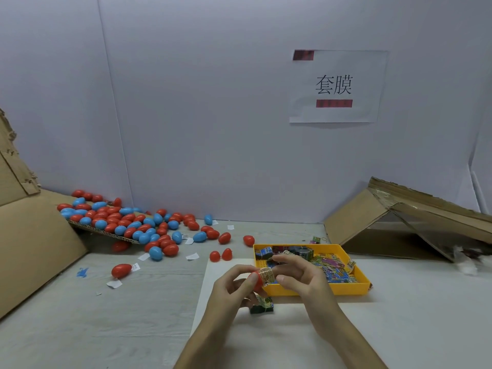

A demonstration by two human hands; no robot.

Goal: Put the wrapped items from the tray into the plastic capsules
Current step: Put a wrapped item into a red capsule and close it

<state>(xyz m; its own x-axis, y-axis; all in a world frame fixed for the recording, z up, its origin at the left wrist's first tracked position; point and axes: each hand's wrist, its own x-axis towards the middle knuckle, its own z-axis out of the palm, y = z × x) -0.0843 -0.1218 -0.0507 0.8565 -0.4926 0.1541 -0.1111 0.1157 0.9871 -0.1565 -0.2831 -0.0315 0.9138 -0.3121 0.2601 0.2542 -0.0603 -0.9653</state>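
Both hands met just before the yellow plastic tray [319,290]: our left hand [229,286] curled round a smooth red egg-shaped capsule [255,283], our right hand [300,280] pinching a crinkly printed wrapped item [268,275] against it. We judged the slick shell could slip, or the stiff wrapper could snag and spring back out.
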